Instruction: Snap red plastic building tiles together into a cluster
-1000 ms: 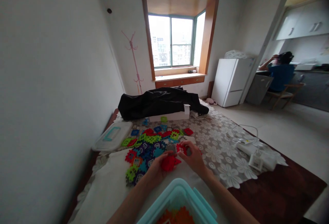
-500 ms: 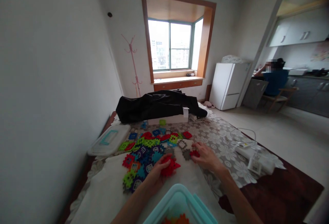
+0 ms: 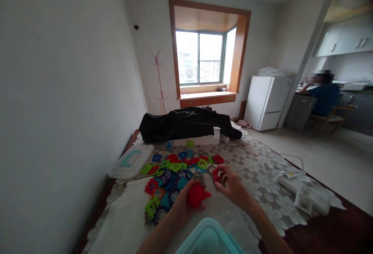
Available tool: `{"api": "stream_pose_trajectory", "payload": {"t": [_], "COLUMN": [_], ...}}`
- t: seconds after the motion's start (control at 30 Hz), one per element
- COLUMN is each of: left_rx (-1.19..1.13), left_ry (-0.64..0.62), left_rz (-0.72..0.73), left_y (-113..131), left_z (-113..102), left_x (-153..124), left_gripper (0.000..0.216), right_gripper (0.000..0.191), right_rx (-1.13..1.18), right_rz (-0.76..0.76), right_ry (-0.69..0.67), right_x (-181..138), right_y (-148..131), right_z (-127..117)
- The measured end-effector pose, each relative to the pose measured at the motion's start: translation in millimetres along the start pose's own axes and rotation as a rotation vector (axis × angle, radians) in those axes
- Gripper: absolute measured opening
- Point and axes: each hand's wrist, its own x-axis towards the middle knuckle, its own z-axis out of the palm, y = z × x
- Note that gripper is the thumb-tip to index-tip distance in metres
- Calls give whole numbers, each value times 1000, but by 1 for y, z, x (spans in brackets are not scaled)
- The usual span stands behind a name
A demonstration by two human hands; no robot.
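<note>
My left hand (image 3: 184, 202) is closed around a small stack of red toothed plastic building pieces (image 3: 197, 195), held just above the white cloth. My right hand (image 3: 234, 186) pinches one more red toothed piece (image 3: 216, 175) between thumb and fingers, a little to the right of that stack. The two do not touch. Left of and beyond my hands lies a spread of loose toothed pieces (image 3: 167, 175) in purple, green, blue, red and orange. A grey piece (image 3: 198, 177) shows partly behind my left hand.
A turquoise-rimmed tub (image 3: 207, 225) stands close in front of me. A clear lid (image 3: 132, 160) lies at left. Black fabric (image 3: 186, 123) covers something at the back. A white power strip and cable (image 3: 291, 182) lie at right. A person in blue (image 3: 325, 96) sits far right.
My right hand has lifted the red piece off the cloth and moved it left, toward my left hand. The view has tilted up slightly, hiding the orange pieces in the tub.
</note>
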Motion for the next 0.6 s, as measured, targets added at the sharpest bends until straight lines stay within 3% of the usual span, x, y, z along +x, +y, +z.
{"api": "stream_pose_trajectory", "payload": {"t": [0.23, 0.37, 0.6], "left_rx": [29, 128, 117], "left_ry": [-82, -77, -110], "left_rz": [88, 78, 73], "left_y": [-10, -10, -13], "left_z": [-3, -5, -12], "left_x": [3, 1, 5], "left_gripper": [38, 41, 45], "right_gripper": [37, 25, 28], "right_rx": [150, 256, 181], "right_rz": [-220, -164, -97], "right_ry": [-111, 36, 187], "right_x": [-18, -19, 0], "right_y": [-23, -11, 12], "right_z": [50, 62, 62]}}
